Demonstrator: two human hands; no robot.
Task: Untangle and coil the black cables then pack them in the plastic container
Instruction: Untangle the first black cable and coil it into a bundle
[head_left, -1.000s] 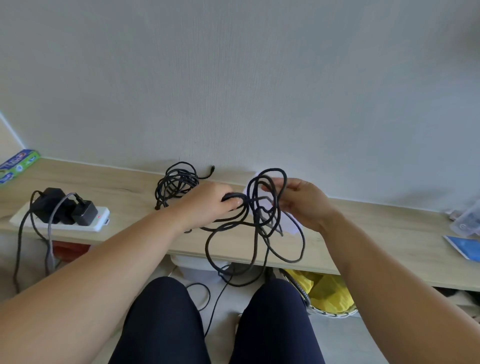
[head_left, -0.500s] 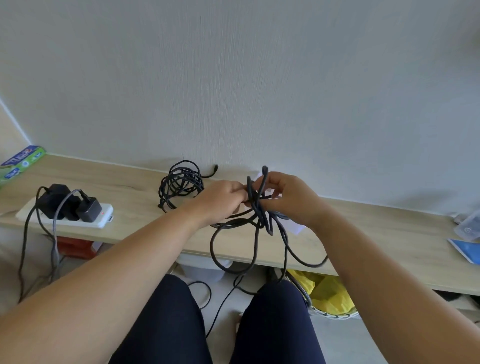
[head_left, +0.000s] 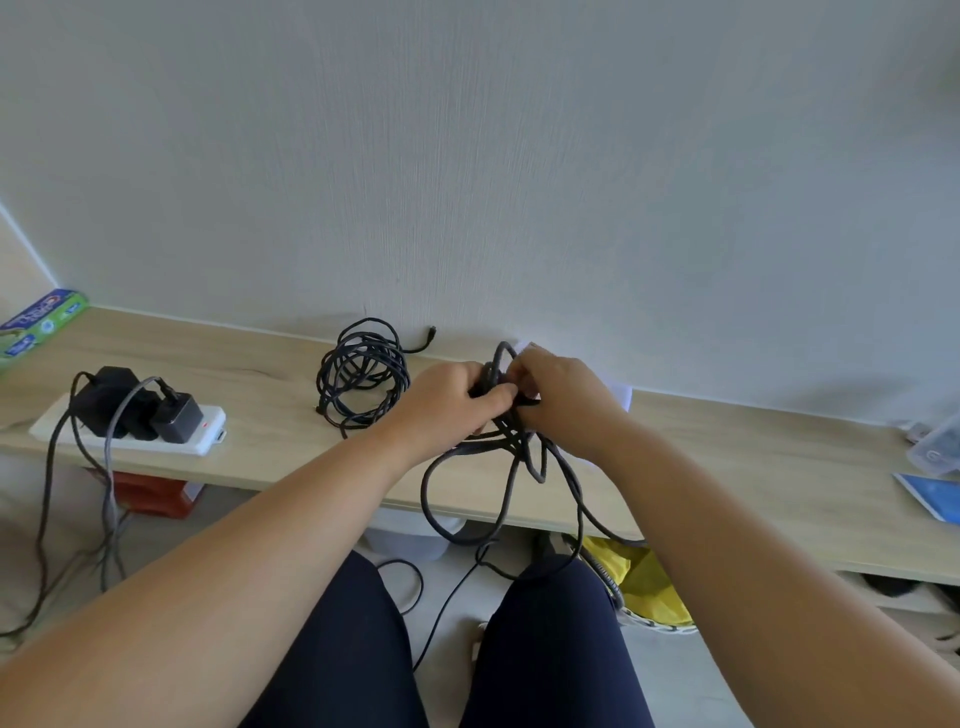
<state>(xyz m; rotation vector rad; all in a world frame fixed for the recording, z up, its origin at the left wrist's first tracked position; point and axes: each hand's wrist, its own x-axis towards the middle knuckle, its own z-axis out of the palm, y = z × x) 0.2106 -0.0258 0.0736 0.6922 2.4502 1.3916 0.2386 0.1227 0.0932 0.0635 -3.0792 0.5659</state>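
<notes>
1. Nearest, 2 knees in dark navy trousers (head_left: 363, 649) fill the bottom edge, with thin black strands trailing over the floor between them.
2. Under the shelf sit a yellow bag (head_left: 639, 577) on the right and a red box (head_left: 150, 493) on the left.
3. The tangled black cable (head_left: 501, 457) hangs in several loose loops over the front edge of the light wooden shelf (head_left: 270, 395). Its lowest loops drop below that edge towards the knees.
4. The left hand (head_left: 447, 400) is clenched round the bunched top of this cable, thumb laid across the strands. The loops spill out below and to the right of the fist.
5. The right hand (head_left: 563, 402) touches the left, and its fingertips pinch a strand at the knot. 1 short loop stands up between the 2 hands.
6. Left of the hands and apart from them, a coiled black cable (head_left: 363, 374) lies flat on the shelf, 1 plug end pointing at the wall.
7. Farther left lies a white power strip (head_left: 130, 441) carrying black plug adapters (head_left: 176, 415); no label can be read on it.
8. At the right edge a clear plastic container (head_left: 935, 441) is cut off by the frame, well apart from both cables. Its round mark is too small to read. A blue card (head_left: 930, 493) lies just in front of it.
9. Farthest left is a green and blue cardboard box (head_left: 41, 322) whose print is too blurred to read, against the pale grey wall (head_left: 467, 156).
</notes>
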